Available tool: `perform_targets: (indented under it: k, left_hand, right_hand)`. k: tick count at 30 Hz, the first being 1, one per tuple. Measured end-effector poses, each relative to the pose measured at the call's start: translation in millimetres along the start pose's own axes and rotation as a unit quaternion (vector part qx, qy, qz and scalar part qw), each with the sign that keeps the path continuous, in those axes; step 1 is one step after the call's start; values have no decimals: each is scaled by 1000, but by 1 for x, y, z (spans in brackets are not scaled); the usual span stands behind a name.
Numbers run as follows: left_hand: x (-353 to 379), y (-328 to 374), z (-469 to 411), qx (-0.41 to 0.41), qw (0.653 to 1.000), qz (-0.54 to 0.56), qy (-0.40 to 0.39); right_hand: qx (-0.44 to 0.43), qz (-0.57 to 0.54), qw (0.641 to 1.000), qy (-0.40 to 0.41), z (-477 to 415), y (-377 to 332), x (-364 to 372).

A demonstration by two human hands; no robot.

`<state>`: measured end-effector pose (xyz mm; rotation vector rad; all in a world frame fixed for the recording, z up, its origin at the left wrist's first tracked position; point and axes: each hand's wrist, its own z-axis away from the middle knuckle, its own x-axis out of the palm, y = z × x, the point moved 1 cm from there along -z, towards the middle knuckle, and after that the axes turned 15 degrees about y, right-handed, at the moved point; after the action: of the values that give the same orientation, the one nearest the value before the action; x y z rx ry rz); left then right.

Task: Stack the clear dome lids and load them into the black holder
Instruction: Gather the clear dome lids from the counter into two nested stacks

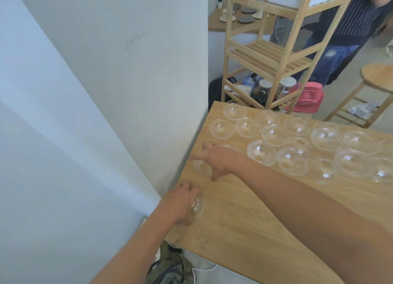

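Observation:
Several clear dome lids (263, 153) lie spread over the far half of the wooden table (244, 215). My left hand (182, 200) is closed over one clear dome lid (198, 206) near the table's left edge. My right hand (214, 159) reaches across with fingers spread around another clear lid (202, 169) by the wall; whether it grips that lid I cannot tell. No black holder is in view.
A white wall (106, 92) runs along the table's left edge. A wooden shelf rack (272, 54) stands behind the table, with a pink fan (306, 96) and a round wooden stool (376, 77) beside it. Another person stands at the back right. A bag lies on the floor below.

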<state>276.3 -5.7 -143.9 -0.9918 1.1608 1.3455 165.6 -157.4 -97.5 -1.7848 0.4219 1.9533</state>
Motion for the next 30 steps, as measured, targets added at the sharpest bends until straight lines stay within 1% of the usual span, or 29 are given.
perform_targets:
  k: [4, 10, 13, 16, 20, 23, 26, 30]
  left_hand:
    - [-6, 11, -4, -4, 999, 32, 13]
    - [-28, 50, -16, 4, 994, 88, 65]
    - [-44, 77, -21, 2, 985, 152, 85]
    - [-57, 104, -22, 9, 970, 216, 111]
    - [-66, 148, -23, 23, 958, 268, 104]
    - [-67, 189, -26, 48, 956, 277, 88]
    - [-60, 229, -30, 90, 950, 290, 78]
    - [-45, 273, -33, 134, 945, 292, 64]
  right_hand:
    - [48, -97, 991, 73, 21, 17, -11]
    - [107, -131, 976, 139, 73, 54, -32]
    - [150, -185, 955, 178, 107, 71, -39]
    - [209, -257, 917, 223, 146, 87, -44]
    - [289, -338, 844, 301, 209, 111, -49]
    - [306, -386, 793, 359, 259, 126, -51]
    - [298, -382, 776, 404, 306, 137, -49]
    - [353, -385, 735, 434, 362, 147, -35]
